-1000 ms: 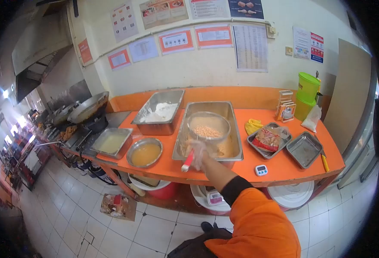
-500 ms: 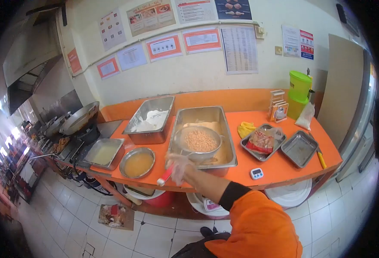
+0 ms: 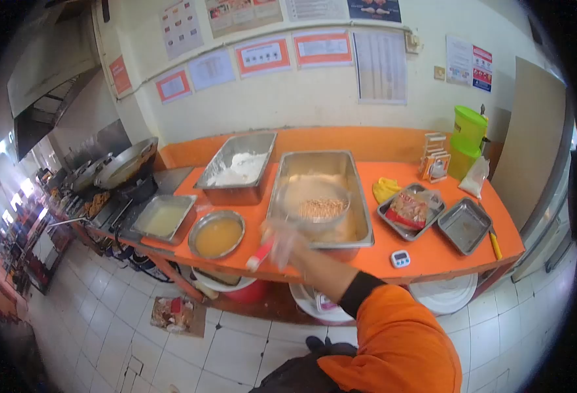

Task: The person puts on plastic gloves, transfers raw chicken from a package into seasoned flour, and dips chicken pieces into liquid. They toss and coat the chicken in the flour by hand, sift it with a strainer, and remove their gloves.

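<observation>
My right hand, in a clear plastic glove, is closed around the red handle with a white end of a round sieve. The sieve is level above a deep steel pan and looks blurred. Tan-orange crumbs lie inside it, and pale tan powder covers the pan floor beneath. Left of my hand is a round steel bowl of cloudy yellow-orange liquid. My left hand is out of view.
A second deep pan holds white flour, beside a shallow tray of pale liquid. To the right are a tray with a plastic packet, a bare metal tray, a timer and a yellow-handled tool.
The view has shifted slightly. The sieve remains over the pan in my right hand, its rim and crumbs now more blurred, the crumbs gathered toward its right side.
</observation>
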